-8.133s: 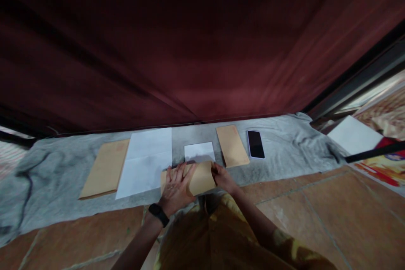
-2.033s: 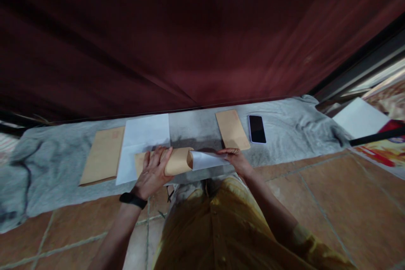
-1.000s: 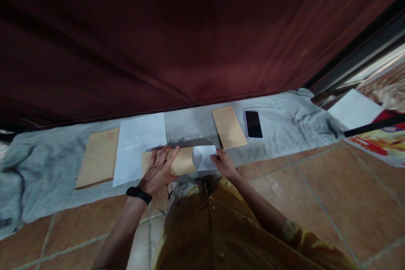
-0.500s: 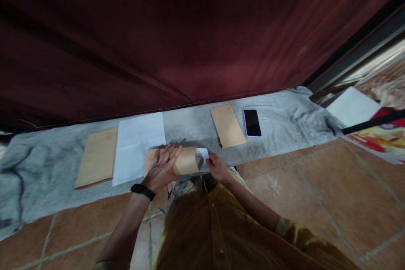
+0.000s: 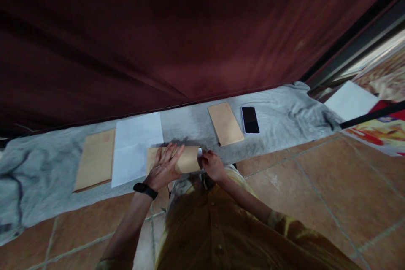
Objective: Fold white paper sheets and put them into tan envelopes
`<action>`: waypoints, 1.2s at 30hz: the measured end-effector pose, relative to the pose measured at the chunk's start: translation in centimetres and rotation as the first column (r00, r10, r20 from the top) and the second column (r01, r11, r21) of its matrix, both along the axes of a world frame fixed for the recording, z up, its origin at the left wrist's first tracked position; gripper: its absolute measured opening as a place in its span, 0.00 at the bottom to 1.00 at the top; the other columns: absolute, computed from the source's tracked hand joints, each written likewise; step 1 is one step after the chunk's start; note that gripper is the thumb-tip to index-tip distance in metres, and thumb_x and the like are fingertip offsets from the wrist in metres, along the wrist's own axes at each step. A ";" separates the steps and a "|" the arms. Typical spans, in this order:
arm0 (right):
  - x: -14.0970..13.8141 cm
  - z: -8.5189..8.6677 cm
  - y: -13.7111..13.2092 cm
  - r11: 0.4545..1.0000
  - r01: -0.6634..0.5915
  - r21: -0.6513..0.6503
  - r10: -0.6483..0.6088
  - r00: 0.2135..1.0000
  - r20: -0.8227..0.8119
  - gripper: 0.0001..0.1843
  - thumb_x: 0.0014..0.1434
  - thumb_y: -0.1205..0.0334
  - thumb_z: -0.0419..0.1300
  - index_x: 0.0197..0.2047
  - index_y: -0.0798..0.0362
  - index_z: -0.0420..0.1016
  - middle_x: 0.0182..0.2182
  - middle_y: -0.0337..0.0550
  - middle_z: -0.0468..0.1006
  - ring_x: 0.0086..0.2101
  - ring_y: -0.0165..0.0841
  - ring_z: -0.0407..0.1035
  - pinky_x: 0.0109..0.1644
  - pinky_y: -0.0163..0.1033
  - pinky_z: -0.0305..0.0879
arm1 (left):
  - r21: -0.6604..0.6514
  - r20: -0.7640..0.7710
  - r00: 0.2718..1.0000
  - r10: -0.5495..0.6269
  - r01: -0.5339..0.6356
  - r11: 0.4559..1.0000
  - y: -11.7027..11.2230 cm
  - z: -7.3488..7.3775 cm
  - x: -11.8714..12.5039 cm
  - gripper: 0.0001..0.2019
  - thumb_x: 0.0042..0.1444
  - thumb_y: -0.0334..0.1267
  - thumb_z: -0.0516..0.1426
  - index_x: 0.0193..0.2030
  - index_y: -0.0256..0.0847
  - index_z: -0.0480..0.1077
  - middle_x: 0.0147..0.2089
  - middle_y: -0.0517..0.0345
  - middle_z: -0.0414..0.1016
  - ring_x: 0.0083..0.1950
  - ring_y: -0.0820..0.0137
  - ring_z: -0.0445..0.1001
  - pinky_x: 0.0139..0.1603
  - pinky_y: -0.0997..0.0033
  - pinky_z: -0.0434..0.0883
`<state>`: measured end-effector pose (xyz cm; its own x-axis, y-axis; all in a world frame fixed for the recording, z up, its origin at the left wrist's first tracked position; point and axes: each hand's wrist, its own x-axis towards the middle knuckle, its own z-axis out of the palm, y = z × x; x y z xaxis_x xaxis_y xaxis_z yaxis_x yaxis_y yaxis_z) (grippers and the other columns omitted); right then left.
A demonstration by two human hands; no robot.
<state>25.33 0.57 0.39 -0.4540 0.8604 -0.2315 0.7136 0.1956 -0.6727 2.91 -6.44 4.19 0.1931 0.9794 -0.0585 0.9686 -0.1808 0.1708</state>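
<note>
A brown envelope lies on the grey cloth right in front of me. My left hand rests flat on its left half, fingers stretched out. My right hand is at the envelope's right end, fingers pinched on the edge of a folded white paper. Only a thin strip of that paper still shows outside the envelope's mouth.
A white sheet and a second brown envelope lie to the left. A third brown envelope and a black phone lie to the right. A dark red curtain hangs behind the cloth. Tiled floor is below.
My right hand has pushed the white paper leftward into the envelope; most of it showed before, now only a sliver. My left hand has kept the envelope pressed down.
</note>
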 end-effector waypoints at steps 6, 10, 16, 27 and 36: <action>-0.2 1.1 0.0 0.999 -0.006 -0.032 0.011 0.988 0.155 0.13 0.62 0.67 0.56 0.49 0.49 0.74 0.47 0.45 0.78 0.43 0.36 0.75 0.41 0.35 0.63 | -0.009 0.005 1.000 0.008 -0.008 1.000 0.2 -0.5 0.1 0.54 0.47 0.42 0.66 0.76 0.42 0.41 0.73 0.36 0.56 0.76 0.47 0.50 0.73 0.40 0.46; -0.4 1.8 0.0 0.999 0.007 -0.053 0.005 0.975 0.223 0.12 0.64 0.66 0.54 0.48 0.49 0.74 0.49 0.44 0.77 0.42 0.35 0.75 0.41 0.35 0.64 | -0.003 0.013 1.000 0.004 -0.004 1.000 0.4 -0.9 0.1 0.54 0.47 0.43 0.66 0.76 0.42 0.43 0.73 0.37 0.57 0.76 0.47 0.49 0.73 0.41 0.45; -0.5 1.4 -0.3 0.999 0.025 0.030 -0.030 0.985 0.171 0.12 0.63 0.66 0.55 0.49 0.48 0.73 0.53 0.47 0.72 0.49 0.37 0.72 0.43 0.36 0.66 | -0.017 0.027 1.000 0.012 -0.012 1.000 0.7 -1.2 0.0 0.54 0.46 0.42 0.66 0.76 0.42 0.41 0.73 0.36 0.56 0.76 0.47 0.48 0.73 0.39 0.45; -1.1 -0.8 0.2 0.971 0.220 0.097 -0.201 0.964 -0.176 0.05 0.64 0.65 0.56 0.44 0.50 0.67 0.41 0.46 0.76 0.44 0.38 0.73 0.46 0.39 0.67 | 0.032 0.031 0.999 -0.036 0.035 0.999 1.9 -0.5 -0.3 0.55 0.46 0.40 0.66 0.77 0.42 0.39 0.74 0.36 0.54 0.76 0.46 0.47 0.73 0.39 0.43; -1.3 -2.2 0.4 0.923 0.362 -0.126 -0.375 0.782 -0.498 0.28 0.55 0.68 0.58 0.59 0.49 0.58 0.31 0.34 0.75 0.32 0.34 0.73 0.37 0.37 0.68 | 0.028 0.018 0.999 -0.043 0.042 0.999 2.8 0.7 0.1 0.54 0.47 0.39 0.66 0.76 0.42 0.40 0.73 0.35 0.56 0.76 0.47 0.48 0.73 0.37 0.45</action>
<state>24.03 0.97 -1.76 -0.1606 0.9837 -0.0814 0.2877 -0.0322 -0.9572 2.96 -3.68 4.85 0.2355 0.9715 -0.0276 0.9565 -0.2267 0.1835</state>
